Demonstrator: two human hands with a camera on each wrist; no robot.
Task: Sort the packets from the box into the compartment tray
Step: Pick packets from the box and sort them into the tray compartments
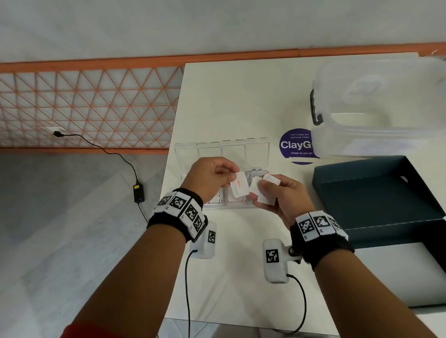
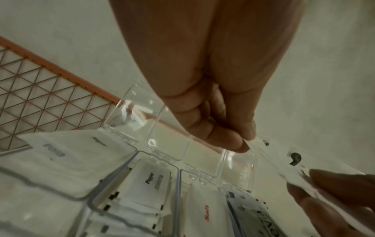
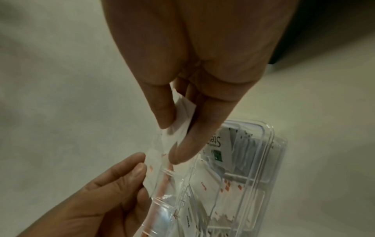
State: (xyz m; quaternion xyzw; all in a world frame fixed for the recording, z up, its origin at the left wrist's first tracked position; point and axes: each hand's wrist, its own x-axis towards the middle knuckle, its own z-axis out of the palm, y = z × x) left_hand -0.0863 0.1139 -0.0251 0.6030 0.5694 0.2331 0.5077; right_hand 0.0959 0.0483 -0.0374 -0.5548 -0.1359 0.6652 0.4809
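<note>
At the centre of the frame, above the clear tray [image 1: 258, 149] on the table [image 1: 237, 107], the left hand [image 1: 212, 178] pinches a salt packet [image 1: 239, 187] while the right hand [image 1: 281, 196] grips several more, so sorting looks mid-way; next, likely lower it into the salt compartment.

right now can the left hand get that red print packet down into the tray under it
Probably yes. The left hand pinches the red-print packet right above the compartment tray, whose clear lid stands open. Only the right hand, holding more packets, crowds the tray's right end.
</note>
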